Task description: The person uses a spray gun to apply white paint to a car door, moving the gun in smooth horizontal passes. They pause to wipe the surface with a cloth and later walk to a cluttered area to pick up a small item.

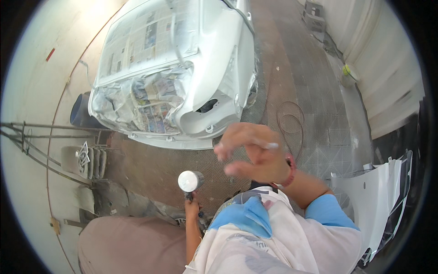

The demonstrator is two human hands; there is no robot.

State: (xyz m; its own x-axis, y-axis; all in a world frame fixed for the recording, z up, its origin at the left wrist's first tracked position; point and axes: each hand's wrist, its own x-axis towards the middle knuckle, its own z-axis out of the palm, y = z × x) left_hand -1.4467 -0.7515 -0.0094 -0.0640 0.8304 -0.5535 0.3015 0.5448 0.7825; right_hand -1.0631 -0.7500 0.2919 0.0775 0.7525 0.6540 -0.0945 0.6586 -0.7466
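Low at the centre-left, my left hand [192, 209] is closed around the handle of a spray gun [190, 181]. The gun's round cup has a whitish top and points up toward me. My right hand [260, 153] is raised in front of my chest, somewhat blurred, with thumb and curved fingers apart and nothing visible between them. A white band circles one finger and a red bracelet the wrist. Beyond both hands stands a white car body [214, 86]; newspaper [157, 98] and clear film mask its end opening and window area. Neither hand touches it.
A white body panel [376, 196] leans at the right. A metal rack [50, 130], grey stacked parts [84, 162] and a dark blue drum [83, 111] line the left wall. A hose [292, 116] coils on the floor. Brown cloth [137, 242] fills the lower left.
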